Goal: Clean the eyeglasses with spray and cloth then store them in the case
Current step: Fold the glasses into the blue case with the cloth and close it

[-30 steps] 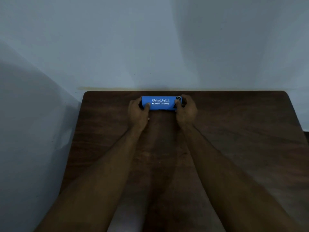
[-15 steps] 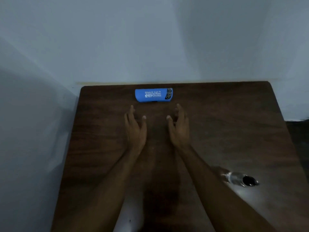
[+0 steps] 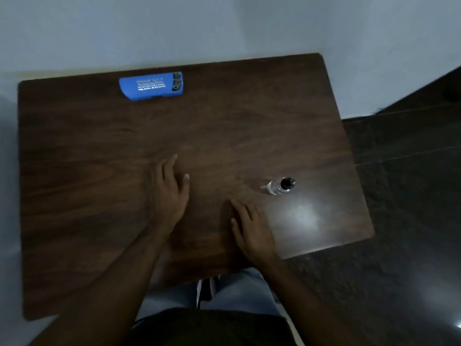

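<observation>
With the blue case (image 3: 151, 86) let go and shut far ahead of both empty, spread hands (image 3: 169, 193), likely stored and finished, spray bottle (image 3: 280, 186) just beyond the right hand (image 3: 252, 231)

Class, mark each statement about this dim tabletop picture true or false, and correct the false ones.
1. The blue rectangular eyeglass case lies closed near the far edge of the dark wooden table. True.
2. The left hand grips the case. False: it is empty, away from the case.
3. The small clear spray bottle with a black cap is beyond the right hand. True.
4. The right hand holds the bottle. False: it is empty, apart from the bottle.
</observation>
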Motion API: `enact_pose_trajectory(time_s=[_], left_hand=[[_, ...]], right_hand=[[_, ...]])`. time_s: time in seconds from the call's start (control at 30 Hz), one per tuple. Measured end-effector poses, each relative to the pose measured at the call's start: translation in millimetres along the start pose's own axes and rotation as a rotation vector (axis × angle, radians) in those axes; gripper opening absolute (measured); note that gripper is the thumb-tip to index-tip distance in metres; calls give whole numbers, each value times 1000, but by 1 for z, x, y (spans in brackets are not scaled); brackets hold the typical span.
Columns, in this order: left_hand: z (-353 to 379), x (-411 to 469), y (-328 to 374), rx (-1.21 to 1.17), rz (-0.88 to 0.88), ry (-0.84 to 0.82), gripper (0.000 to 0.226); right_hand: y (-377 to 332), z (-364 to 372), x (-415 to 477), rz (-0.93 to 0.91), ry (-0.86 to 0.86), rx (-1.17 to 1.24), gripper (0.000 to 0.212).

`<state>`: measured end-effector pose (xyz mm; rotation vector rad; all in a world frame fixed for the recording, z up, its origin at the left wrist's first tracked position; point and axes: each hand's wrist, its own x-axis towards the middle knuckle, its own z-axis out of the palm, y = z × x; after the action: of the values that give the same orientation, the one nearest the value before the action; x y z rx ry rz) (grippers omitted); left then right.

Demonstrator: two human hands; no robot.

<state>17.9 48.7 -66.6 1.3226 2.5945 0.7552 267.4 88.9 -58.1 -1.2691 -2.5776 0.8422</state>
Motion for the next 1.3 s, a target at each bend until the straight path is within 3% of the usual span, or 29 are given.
enact_pose_trajectory(time_s=[0.17, 0.3, 0.4, 0.5, 0.57, 0.7, 0.8, 0.93, 1.1, 1.23, 1.3], left_hand=[[3, -2, 0, 80, -8, -39, 57], [3, -5, 0, 115, -33, -58, 57], [3, -5, -1, 121, -35, -79, 57], [3, -4, -5, 142, -16, -95, 57], [2, -3, -6, 144, -13, -97, 55], [1, 19, 0, 167, -21, -41, 58], [3, 65, -1, 192, -9, -35, 64], [11, 120, -22, 247, -47, -103, 69], [27, 139, -44, 302, -47, -114, 74], [33, 137, -48, 341, -31, -84, 73], [33, 137, -48, 344, -30, -82, 73]], right_hand=[[23, -16, -21, 111, 64, 17, 33], [26, -33, -20, 282, 192, 57, 9], [27, -45, -11, 525, 307, 170, 24], [26, -53, 2, 616, 367, 325, 56], [25, -53, 13, 592, 366, 344, 68], [23, -51, 32, 511, 410, 325, 41], [17, -51, 48, 473, 424, 365, 33], [4, -49, 89, 348, 377, 351, 37], [-18, -43, 169, 220, 338, 408, 62], [-49, -49, 245, 57, 406, 401, 41], [-58, -49, 280, 32, 392, 375, 41]])
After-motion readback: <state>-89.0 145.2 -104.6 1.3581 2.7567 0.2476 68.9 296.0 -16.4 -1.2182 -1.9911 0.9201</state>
